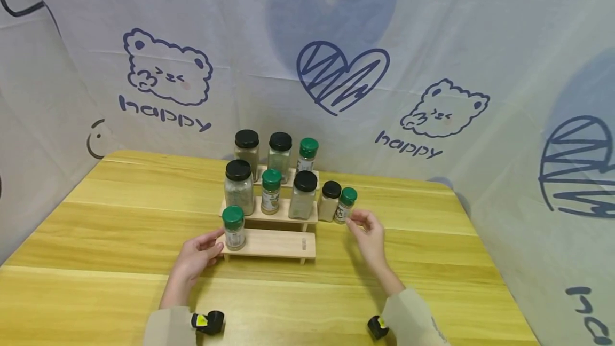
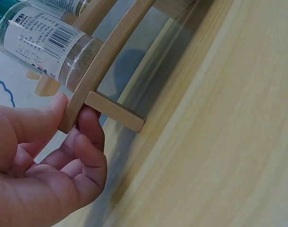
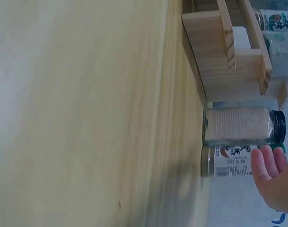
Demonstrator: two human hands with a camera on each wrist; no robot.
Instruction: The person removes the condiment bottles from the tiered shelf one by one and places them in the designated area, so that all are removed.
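A three-tier wooden spice rack (image 1: 278,243) stands on the table. My left hand (image 1: 194,255) pinches the left end of its lowest shelf between thumb and fingers, as the left wrist view shows up close. Near that end stands a green-lidded spice jar (image 1: 234,236). Right of the rack, a small black-lidded jar (image 1: 329,207) and another green-lidded jar (image 1: 344,210) stand upright side by side on the table. My right hand (image 1: 369,234) is at the green-lidded one, fingers loosely bent beside it; whether they touch it I cannot tell.
On the middle shelf are a large black-lidded jar (image 1: 239,191), a green-lidded jar (image 1: 270,194) and a black-lidded jar (image 1: 302,199). Three more jars occupy the top shelf. A printed white curtain (image 1: 250,84) hangs behind the wooden table (image 1: 120,218).
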